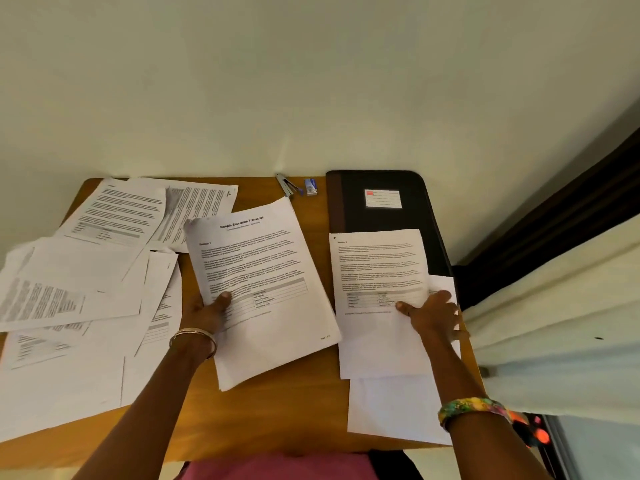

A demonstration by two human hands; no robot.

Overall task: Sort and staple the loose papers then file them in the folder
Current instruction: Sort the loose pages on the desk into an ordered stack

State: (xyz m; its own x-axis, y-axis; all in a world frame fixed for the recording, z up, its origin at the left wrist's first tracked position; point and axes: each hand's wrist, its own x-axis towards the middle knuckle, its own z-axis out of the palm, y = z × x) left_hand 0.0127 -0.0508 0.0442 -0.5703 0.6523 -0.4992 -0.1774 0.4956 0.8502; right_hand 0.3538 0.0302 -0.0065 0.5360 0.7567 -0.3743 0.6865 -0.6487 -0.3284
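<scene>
**Sorting the pages: keep each sheet with its own set**

The left hand [204, 311] holds the transcript sheets [256, 282] near the middle of the bench [313, 216], thumb on top and fingers curled beneath the lower left edge. The right hand [434, 315] lies on the sorted stack [381, 299] by the right edge, fingers spread fairly flat and pressing it down; whether any finger hooks under a page cannot be told.

Judging from this, sorting is the step in hand. Read the heading before placing the held sheets: their title page suggests a document of their own, so they likely need a separate pile, not the right one. Square the edges before stapling.

The unsorted papers [79, 278] are scattered over the left half, some overhanging the left edge. The stapler [288, 186] and staple box [310, 186] sit at the far edge; the closed black folder [381, 202] occupies the far right corner, partly under the sorted stack.
</scene>
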